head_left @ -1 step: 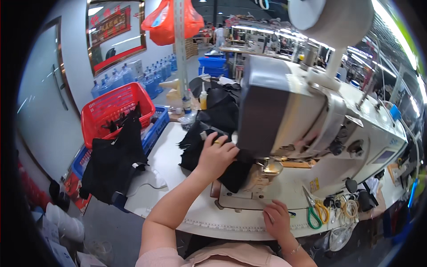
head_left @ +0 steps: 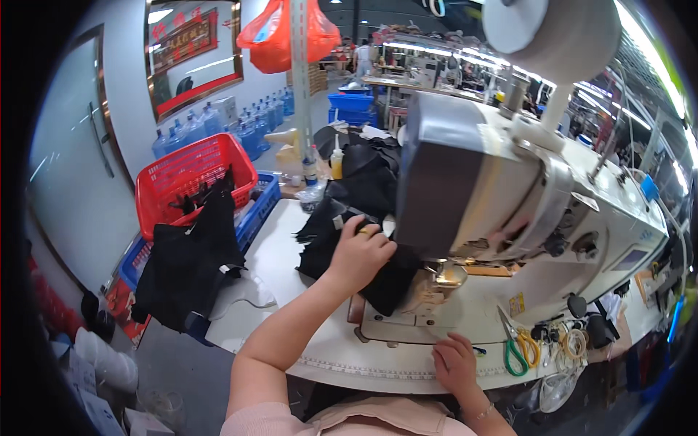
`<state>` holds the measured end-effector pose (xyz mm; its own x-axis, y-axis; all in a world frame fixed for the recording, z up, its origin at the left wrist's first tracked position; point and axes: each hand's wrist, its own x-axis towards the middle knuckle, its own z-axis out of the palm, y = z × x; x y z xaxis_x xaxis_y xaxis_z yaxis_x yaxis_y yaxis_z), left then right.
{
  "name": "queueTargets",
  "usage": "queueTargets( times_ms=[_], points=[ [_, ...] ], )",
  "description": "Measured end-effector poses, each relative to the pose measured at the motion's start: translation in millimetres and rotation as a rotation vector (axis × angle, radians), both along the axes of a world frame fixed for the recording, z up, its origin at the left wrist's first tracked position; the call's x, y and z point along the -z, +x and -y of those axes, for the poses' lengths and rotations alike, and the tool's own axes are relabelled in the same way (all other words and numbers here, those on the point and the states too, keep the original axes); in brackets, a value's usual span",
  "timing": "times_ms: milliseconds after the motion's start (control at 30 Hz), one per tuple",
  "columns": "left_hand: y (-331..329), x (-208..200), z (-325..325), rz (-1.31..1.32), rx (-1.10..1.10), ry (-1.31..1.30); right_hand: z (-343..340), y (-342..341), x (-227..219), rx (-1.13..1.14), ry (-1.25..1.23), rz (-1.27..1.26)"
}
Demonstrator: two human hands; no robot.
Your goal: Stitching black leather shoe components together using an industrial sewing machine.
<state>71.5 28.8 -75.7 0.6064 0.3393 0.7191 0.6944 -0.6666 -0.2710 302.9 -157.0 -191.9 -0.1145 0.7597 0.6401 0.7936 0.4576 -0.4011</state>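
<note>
My left hand (head_left: pixel 361 254), a yellow ring on one finger, is closed over a bunched black cloth (head_left: pixel 327 251) left of the sewing machine's head. One end of the cloth (head_left: pixel 390 289) lies beside the presser foot (head_left: pixel 440 275). Its far part runs back along the machine's left side, where the head hides some of it. My right hand (head_left: pixel 456 361) rests at the front of the sewing machine (head_left: pixel 509 189), fingers loosely bent and apart, with nothing visible in them. Green-handled scissors (head_left: pixel 515 356) and yellow-handled scissors (head_left: pixel 531 347) lie to its right.
On the left, a red basket (head_left: pixel 156 185) sits over a blue crate (head_left: pixel 267 192), with more black cloth (head_left: pixel 182 272) draped from it. Oil bottles (head_left: pixel 337 161) stand behind the table. A red plastic bag (head_left: pixel 273 43) hangs by a post. Thread coils (head_left: pixel 574 341) lie at right.
The whole view has shifted slightly. My left hand remains on the black cloth, and the cloth has hardly moved. The fingers of my right hand have shifted slightly.
</note>
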Motion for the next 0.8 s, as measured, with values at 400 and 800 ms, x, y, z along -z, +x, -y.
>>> queueTargets(
  times_ms=[400, 800],
  points=[
    [-90, -166, -136, 0.263, -0.457, -0.355, 35, 0, 20, 0.097, -0.034, 0.071],
    [-24, -12, -205, 0.418, 0.100, 0.054, 37, 18, 51, 0.019, -0.066, 0.169]
  ],
)
